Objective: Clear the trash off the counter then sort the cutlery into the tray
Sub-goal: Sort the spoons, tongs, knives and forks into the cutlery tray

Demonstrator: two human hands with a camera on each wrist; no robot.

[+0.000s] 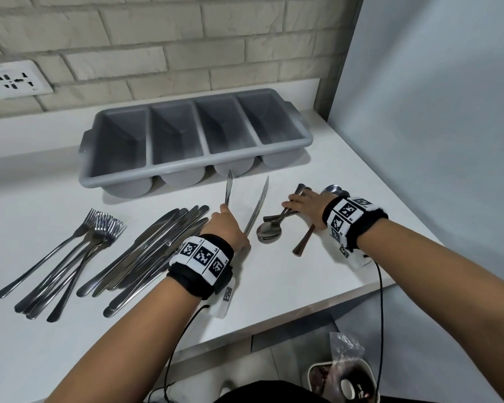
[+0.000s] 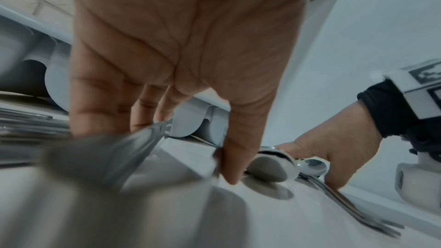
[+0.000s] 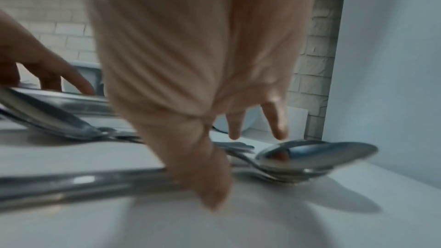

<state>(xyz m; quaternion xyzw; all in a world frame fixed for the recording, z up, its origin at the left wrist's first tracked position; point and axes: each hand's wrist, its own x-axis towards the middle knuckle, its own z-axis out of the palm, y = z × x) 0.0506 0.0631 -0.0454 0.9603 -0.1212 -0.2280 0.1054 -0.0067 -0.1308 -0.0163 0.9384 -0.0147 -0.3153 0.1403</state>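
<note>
A grey four-compartment tray (image 1: 148,135) stands at the back of the white counter, and all its compartments show bare. My left hand (image 1: 230,219) grips two forks (image 1: 259,202), tines pointing toward the tray; the left wrist view shows the thumb (image 2: 229,167) against one handle. To its left lie a pile of forks (image 1: 79,248) and a pile of knives (image 1: 152,245). My right hand (image 1: 301,206) lies with its fingers over the handles of several spoons (image 1: 269,231). Its thumb (image 3: 212,186) presses a spoon handle beside the spoon bowls (image 3: 317,156).
A pale wall panel (image 1: 434,112) closes the counter's right side. The counter's front edge (image 1: 303,312) runs diagonally below my arms. On the floor below it, a small bin (image 1: 344,379) holds crumpled plastic. A wall socket (image 1: 12,80) sits at the far left.
</note>
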